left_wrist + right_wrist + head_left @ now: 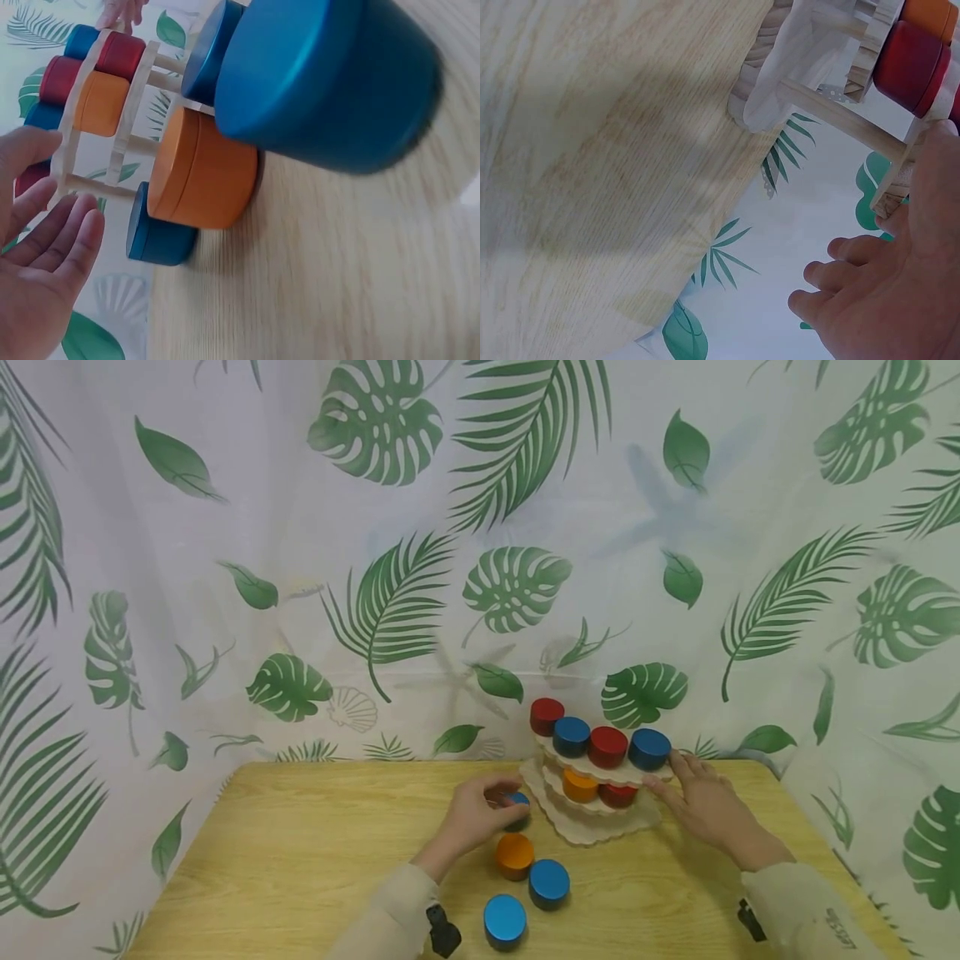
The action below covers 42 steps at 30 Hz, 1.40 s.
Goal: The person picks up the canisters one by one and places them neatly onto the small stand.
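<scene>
A tiered wooden stand (585, 831) with scalloped shelves holds red, blue and orange round tins on its upper levels. My right hand (705, 802) pinches the right end of the top shelf (892, 187), its thumb near a blue tin (649, 749) and its other fingers loosely bent. My left hand (480, 814) is at the stand's left side, fingers extended and holding nothing. In the head view it overlaps a blue tin (517, 810) standing on the table. In the left wrist view, the palm (37, 307) faces the shelf ends.
In front of the stand, an orange tin (515, 857) and two blue tins, one (550, 883) farther and one (505, 922) nearer, stand on the wooden table (300, 852). Behind the table hangs a white curtain (420, 693) printed with green leaves.
</scene>
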### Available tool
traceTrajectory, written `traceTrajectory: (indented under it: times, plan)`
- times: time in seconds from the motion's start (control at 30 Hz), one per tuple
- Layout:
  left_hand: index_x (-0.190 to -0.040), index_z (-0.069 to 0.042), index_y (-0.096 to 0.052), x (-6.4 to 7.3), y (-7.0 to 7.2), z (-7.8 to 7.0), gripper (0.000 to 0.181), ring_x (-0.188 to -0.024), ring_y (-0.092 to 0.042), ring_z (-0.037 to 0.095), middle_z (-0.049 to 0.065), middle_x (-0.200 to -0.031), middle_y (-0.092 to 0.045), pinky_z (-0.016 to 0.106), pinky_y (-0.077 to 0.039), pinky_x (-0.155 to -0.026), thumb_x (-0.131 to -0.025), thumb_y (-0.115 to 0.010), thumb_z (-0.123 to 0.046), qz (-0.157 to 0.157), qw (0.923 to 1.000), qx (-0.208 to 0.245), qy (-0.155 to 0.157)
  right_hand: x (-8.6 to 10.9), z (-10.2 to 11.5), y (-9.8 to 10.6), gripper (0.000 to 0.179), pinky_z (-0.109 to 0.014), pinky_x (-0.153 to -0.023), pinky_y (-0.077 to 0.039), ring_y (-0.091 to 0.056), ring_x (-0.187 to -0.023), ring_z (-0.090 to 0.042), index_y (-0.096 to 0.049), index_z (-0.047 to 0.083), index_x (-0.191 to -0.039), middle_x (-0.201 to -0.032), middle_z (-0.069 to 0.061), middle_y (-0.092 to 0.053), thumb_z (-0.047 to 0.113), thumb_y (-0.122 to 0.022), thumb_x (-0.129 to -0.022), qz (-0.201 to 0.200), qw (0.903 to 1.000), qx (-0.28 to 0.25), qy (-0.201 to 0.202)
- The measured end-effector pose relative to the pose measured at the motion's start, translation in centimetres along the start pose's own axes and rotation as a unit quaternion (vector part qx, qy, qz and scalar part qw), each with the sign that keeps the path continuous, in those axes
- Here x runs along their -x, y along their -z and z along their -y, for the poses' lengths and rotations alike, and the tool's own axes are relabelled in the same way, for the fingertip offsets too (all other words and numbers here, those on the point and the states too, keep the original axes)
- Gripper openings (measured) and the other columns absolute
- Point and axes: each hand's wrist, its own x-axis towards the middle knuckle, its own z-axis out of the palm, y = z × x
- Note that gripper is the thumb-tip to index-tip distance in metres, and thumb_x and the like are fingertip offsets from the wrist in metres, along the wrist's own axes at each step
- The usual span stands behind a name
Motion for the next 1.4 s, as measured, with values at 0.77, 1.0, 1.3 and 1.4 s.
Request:
traceTrajectory:
  times: [0.77,1.0,1.3,1.4]
  plan:
    - [-0.135,-0.001,-0.068,6.7,3.3,1.5,0.047,-0.120,-0.069,0.033,0.018,-0.133,-0.071,0.032,-0.059,-0.102,-0.094,-0.080,-0.020,0.132,0.9885,0.071,0.022,0.0,0.1,0.3,0.088,-0.083,-0.113,-0.026,-0.028,-0.144,-0.068,-0.028,-0.017,-0.157,-0.160,-0.044,-0.030,0.057,-0.039,-0.111,0.005,1.0000,-0.003,-0.001]
    - [-0.137,-0.002,-0.067,8.5,3.6,2.2,0.052,-0.120,-0.070,0.026,0.019,-0.133,-0.071,0.027,-0.058,-0.102,-0.091,-0.083,-0.018,0.178,0.9774,0.100,0.055,0.1,0.0,0.1,0.088,-0.082,-0.112,-0.028,-0.030,-0.144,-0.068,-0.029,-0.018,-0.156,-0.159,-0.044,-0.031,0.057,-0.039,-0.111,0.004,1.0000,0.001,-0.003]
    - [-0.143,-0.001,-0.062,9.6,3.1,2.9,0.058,-0.127,-0.067,0.020,0.021,-0.142,-0.067,0.023,-0.055,-0.106,-0.092,-0.084,-0.020,0.221,0.9641,0.132,0.065,0.1,0.0,0.2,0.088,-0.082,-0.112,-0.027,-0.030,-0.143,-0.068,-0.029,-0.018,-0.156,-0.159,-0.043,-0.032,0.056,-0.039,-0.111,0.004,1.0000,0.000,-0.003]
    - [-0.143,-0.003,-0.062,9.8,3.0,2.9,0.059,-0.125,-0.067,0.012,0.018,-0.143,-0.066,0.022,-0.054,-0.105,-0.092,-0.084,-0.020,0.231,0.9631,0.122,0.065,0.1,0.1,0.2,0.088,-0.083,-0.112,-0.028,-0.030,-0.143,-0.068,-0.029,-0.018,-0.156,-0.160,-0.043,-0.031,0.057,-0.039,-0.111,0.005,1.0000,0.001,-0.005]
